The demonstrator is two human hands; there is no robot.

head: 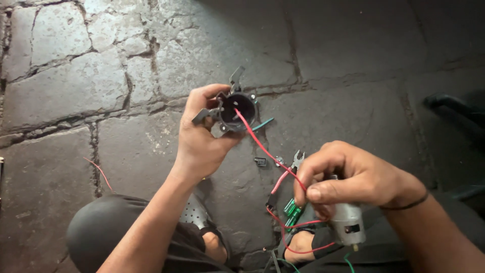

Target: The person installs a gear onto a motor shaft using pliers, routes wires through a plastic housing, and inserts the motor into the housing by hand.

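My left hand grips a dark round plastic housing with several projecting tabs, its open mouth facing up. A red wire runs out of the housing down to my right hand, which pinches it between thumb and forefinger. Under that right hand sits a small silver cylindrical motor, seemingly held by the same hand. More red wire loops below it, beside a green-handled tool. A teal wire sticks out beside the housing.
The ground is rough grey stone slabs with cracks. A small black part and a metal fork terminal lie on it. A stray red wire lies left. My knee and sandalled feet are below. A dark object sits right.
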